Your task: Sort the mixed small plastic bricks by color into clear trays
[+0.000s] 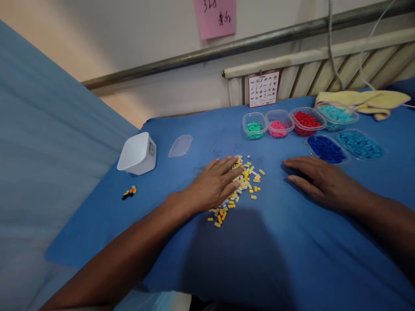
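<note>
A loose pile of small yellow, orange and white bricks (244, 183) lies on the blue table cover (259, 259). My left hand (212, 185) rests flat on the pile's left side, fingers stretched out over the bricks. My right hand (316, 179) lies palm down on the cover to the right of the pile, fingers extended toward the left, holding nothing. A gap of bare cover separates it from the bricks.
Clear tubs of green (254, 126), pink (279, 124), red (307, 121), teal (337, 114), dark blue (326, 149) and light blue (360, 144) bricks stand at the back right. A white tub (138, 153) lies tipped at the left, a clear lid (180, 146) beside it. A small brick figure (129, 192) sits near the left edge.
</note>
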Tool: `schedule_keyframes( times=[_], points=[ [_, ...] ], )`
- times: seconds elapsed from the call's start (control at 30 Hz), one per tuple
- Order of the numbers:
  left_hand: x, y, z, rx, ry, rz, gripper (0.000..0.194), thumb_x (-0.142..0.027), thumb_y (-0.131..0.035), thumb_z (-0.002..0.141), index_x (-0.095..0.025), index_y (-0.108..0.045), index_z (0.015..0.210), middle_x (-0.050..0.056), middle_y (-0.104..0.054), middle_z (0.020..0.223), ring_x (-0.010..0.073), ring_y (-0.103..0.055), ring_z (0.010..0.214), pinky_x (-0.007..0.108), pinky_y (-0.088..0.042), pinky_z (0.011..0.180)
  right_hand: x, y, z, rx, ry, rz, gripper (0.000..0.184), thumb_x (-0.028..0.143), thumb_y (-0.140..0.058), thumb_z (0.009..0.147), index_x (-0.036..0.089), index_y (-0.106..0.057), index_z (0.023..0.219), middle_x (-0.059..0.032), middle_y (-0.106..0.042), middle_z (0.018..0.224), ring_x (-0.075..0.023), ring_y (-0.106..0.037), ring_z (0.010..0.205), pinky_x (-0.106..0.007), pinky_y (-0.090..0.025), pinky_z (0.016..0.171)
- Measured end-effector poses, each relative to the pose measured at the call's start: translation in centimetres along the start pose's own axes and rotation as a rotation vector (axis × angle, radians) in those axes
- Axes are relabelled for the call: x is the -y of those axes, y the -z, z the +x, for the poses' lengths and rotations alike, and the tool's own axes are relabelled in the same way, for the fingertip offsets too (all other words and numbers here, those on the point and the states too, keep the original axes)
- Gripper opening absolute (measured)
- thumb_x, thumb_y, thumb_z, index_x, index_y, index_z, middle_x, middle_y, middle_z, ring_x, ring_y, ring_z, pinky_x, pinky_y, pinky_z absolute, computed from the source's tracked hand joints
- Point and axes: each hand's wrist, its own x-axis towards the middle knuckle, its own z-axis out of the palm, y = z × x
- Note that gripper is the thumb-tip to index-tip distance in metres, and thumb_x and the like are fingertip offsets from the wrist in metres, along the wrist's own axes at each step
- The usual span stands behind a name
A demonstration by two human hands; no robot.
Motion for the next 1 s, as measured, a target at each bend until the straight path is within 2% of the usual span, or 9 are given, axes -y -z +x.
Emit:
schedule_keyframes(
  times=[0.13, 0.27, 0.4, 0.53, 0.63, 0.77, 0.87, 0.93, 1.0],
  points=[
    [0.2, -0.6, -4.1, -0.003, 0.117, -0.084, 0.087, -0.073, -0.030, 0.117, -0.018, -0.024, 0.184, 0.019, -0.012, 0.191, 0.0348, -0.014, 0.180, 0.063, -0.021, 0.145, 0.0, -0.1, 0.0, -0.002, 0.002, 0.002, 0.045, 0.055, -0.059, 0.113, 0.027, -0.076, 0.144, -0.0124, -0.081, 0.141, -0.0394, -0.077, 0.130, -0.062, -0.064, 0.112],
    [-1.5, -2.9, -6.5, -0.049, 0.059, -0.101, 0.105, -0.080, -0.050, 0.109, -0.020, -0.011, 0.186, 0.022, -0.003, 0.191, 0.0405, -0.004, 0.180, 0.067, -0.023, 0.144, 0.0, -0.2, 0.1, 0.002, -0.006, 0.002, 0.046, 0.056, -0.059, 0.112, 0.028, -0.076, 0.144, -0.0123, -0.081, 0.142, -0.0407, -0.076, 0.130, -0.065, -0.063, 0.113],
    [-1.6, -3.8, -4.6, -0.160, 0.099, -0.052, 0.101, -0.080, -0.044, 0.111, -0.015, -0.019, 0.183, 0.026, -0.009, 0.191, 0.0423, -0.009, 0.179, 0.069, -0.023, 0.143, -0.1, -0.3, 0.0, -0.003, -0.013, -0.004, 0.046, 0.055, -0.059, 0.112, 0.028, -0.076, 0.145, -0.0121, -0.081, 0.142, -0.0411, -0.077, 0.130, -0.065, -0.063, 0.113],
    [-0.5, -2.8, -0.6, -0.221, 0.117, -0.065, 0.100, -0.084, -0.033, 0.111, -0.011, -0.028, 0.180, 0.027, -0.014, 0.190, 0.0414, -0.015, 0.179, 0.065, -0.024, 0.143, 0.0, -0.3, 0.1, -0.007, -0.019, -0.005, 0.046, 0.056, -0.058, 0.112, 0.028, -0.077, 0.144, -0.0124, -0.081, 0.142, -0.0403, -0.077, 0.129, -0.064, -0.063, 0.113],
    [-0.6, -1.9, 2.4, -0.180, 0.103, -0.099, 0.098, -0.082, -0.027, 0.113, -0.010, -0.032, 0.179, 0.026, -0.020, 0.189, 0.0382, -0.017, 0.179, 0.060, -0.022, 0.145, 0.0, -0.3, 0.2, -0.014, -0.018, 0.005, 0.046, 0.056, -0.058, 0.113, 0.028, -0.077, 0.144, -0.0118, -0.082, 0.141, -0.0390, -0.078, 0.129, -0.063, -0.063, 0.113],
    [-1.9, -1.2, 5.2, -0.080, 0.040, -0.119, 0.095, -0.081, -0.034, 0.113, -0.012, -0.035, 0.180, 0.025, -0.021, 0.189, 0.0391, -0.021, 0.178, 0.059, -0.022, 0.145, -0.1, -0.3, 0.2, -0.026, -0.003, 0.005, 0.045, 0.054, -0.057, 0.114, 0.026, -0.076, 0.143, -0.0127, -0.082, 0.140, -0.0379, -0.078, 0.129, -0.061, -0.064, 0.113],
    [-2.8, -1.2, 5.3, -0.029, -0.110, -0.090, 0.086, -0.077, -0.043, 0.114, -0.018, -0.044, 0.177, 0.021, -0.028, 0.187, 0.0389, -0.026, 0.176, 0.059, -0.024, 0.144, -0.1, -0.3, 0.1, -0.028, -0.006, -0.002, 0.046, 0.054, -0.057, 0.114, 0.025, -0.075, 0.145, -0.0139, -0.082, 0.140, -0.0386, -0.078, 0.128, -0.063, -0.063, 0.113],
    [-3.1, -1.3, 4.3, -0.019, -0.201, -0.051, 0.079, -0.070, -0.046, 0.116, -0.017, -0.051, 0.174, 0.020, -0.034, 0.185, 0.0379, -0.029, 0.176, 0.058, -0.023, 0.145, -0.1, -0.3, 0.0, -0.022, -0.011, 0.001, 0.046, 0.054, -0.057, 0.114, 0.026, -0.075, 0.145, -0.0135, -0.082, 0.140, -0.0389, -0.079, 0.128, -0.064, -0.063, 0.114],
    [-3.3, -1.4, 2.7, -0.015, -0.225, -0.022, 0.078, -0.068, -0.045, 0.117, -0.014, -0.052, 0.172, 0.020, -0.036, 0.184, 0.0380, -0.029, 0.176, 0.059, -0.023, 0.146, -0.1, -0.2, 0.0, -0.016, -0.011, 0.005, 0.046, 0.054, -0.058, 0.113, 0.027, -0.076, 0.145, -0.0130, -0.082, 0.141, -0.0391, -0.079, 0.128, -0.064, -0.063, 0.114]
  ],
)
